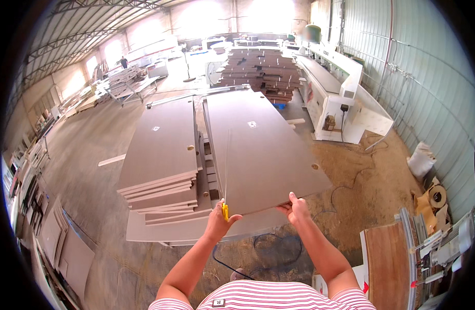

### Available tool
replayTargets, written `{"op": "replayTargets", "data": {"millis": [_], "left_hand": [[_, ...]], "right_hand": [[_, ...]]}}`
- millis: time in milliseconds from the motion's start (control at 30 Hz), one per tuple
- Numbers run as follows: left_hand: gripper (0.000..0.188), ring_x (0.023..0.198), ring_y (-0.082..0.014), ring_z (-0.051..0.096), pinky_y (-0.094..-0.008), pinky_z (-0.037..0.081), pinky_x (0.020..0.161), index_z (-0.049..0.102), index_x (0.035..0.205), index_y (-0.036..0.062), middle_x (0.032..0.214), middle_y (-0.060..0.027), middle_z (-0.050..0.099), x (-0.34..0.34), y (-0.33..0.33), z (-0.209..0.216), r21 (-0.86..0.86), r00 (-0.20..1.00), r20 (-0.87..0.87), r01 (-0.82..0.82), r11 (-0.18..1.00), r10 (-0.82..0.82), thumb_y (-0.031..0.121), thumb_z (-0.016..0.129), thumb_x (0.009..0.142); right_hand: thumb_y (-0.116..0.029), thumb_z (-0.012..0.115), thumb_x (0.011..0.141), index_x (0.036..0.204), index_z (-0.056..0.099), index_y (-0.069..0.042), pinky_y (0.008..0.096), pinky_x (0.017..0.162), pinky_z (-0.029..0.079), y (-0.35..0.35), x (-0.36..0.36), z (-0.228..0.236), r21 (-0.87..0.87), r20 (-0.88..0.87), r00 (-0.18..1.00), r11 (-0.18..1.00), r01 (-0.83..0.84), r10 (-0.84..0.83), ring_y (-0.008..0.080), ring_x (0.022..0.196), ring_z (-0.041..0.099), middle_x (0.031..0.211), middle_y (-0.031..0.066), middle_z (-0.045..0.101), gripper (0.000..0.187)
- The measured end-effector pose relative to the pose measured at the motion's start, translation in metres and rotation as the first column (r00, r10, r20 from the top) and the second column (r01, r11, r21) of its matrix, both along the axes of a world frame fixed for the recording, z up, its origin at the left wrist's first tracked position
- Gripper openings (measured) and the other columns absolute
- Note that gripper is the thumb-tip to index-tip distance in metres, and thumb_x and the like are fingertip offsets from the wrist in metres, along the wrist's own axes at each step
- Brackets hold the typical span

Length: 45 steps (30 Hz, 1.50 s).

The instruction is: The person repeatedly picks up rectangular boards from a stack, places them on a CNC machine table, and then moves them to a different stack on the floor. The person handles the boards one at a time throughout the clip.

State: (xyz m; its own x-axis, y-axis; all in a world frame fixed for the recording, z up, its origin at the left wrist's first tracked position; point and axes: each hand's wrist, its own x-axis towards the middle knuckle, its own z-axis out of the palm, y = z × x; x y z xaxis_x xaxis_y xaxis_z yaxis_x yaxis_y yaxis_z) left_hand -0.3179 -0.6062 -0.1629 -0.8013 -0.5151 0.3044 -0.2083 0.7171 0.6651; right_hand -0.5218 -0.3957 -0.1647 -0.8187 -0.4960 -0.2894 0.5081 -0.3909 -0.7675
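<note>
A large grey-brown panel (258, 150) with a small white label and a round hole near its right corner lies at a slant on the right-hand stack. My right hand (295, 209) pinches its near edge, thumb on top and fingers underneath. My left hand (220, 222) is at the panel's near left corner, with a small yellow tool (225, 211) in its grasp. Its thumb points right along the edge; the tool's exact kind is unclear. To the left, several similar panels (160, 139) are stacked unevenly, their near edges stepped.
A pale base board (165, 230) supports the stacks. Dark hose (279, 240) loops on the floor. Long white machine (330, 103) stands at the right, and a wooden-topped bench (385, 263) at the near right. Brown boards (261, 70) are piled behind. Other panels (67, 248) lean at the left.
</note>
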Motion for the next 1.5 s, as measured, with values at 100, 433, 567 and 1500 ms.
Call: {"op": "replayTargets", "data": {"millis": [100,433,567,1500], "left_hand": [[0.082,0.105,-0.0423,0.061,-0.0459,0.052,0.085,0.046,0.124,-0.0066,0.116,-0.0283,0.06,-0.028,-0.038,0.003,-0.028,0.998,0.041,-0.041,0.999,0.042,0.057,0.072,0.079],[0.074,0.087,-0.0442,0.065,-0.0472,0.054,0.072,0.046,0.117,-0.0028,0.095,-0.0246,0.067,-0.086,-0.091,0.014,-0.072,0.994,0.088,-0.066,0.995,0.072,0.057,0.07,0.082],[0.067,0.085,-0.0434,0.066,-0.0463,0.053,0.07,0.05,0.115,-0.0014,0.092,-0.0247,0.067,-0.09,-0.088,0.019,0.0,0.995,0.082,-0.065,0.998,0.064,0.054,0.07,0.084],[0.034,0.084,-0.0426,0.067,-0.0461,0.053,0.073,0.054,0.12,0.0015,0.094,-0.0257,0.067,0.142,0.066,-0.043,0.05,0.947,0.168,0.269,0.962,-0.274,0.017,0.059,0.09]], "right_hand": [[-0.02,0.04,0.105,0.112,0.05,0.009,0.0501,0.079,0.062,-0.038,-0.026,0.002,0.02,-0.028,1.0,1.0,-0.013,0.014,0.0353,0.093,0.068,0.106,0.0212,0.062,0.032],[-0.055,0.056,0.095,0.078,0.052,-0.005,0.0282,0.039,0.044,-0.086,-0.075,0.022,0.537,-0.143,0.987,0.843,0.02,0.067,0.017,0.044,0.057,0.063,0.0124,0.062,0.053],[-0.057,0.056,0.094,0.08,0.053,-0.005,0.0292,0.041,0.046,-0.078,-0.051,0.024,0.585,-0.27,0.96,0.805,0.104,0.072,0.0173,0.047,0.058,0.064,0.011,0.061,0.054],[-0.028,0.054,0.097,0.094,0.056,-0.002,0.034,0.056,0.055,0.369,0.566,-0.227,0.647,0.214,0.711,0.642,0.41,-0.67,0.0206,0.065,0.065,0.078,0.012,0.064,0.026]]}}
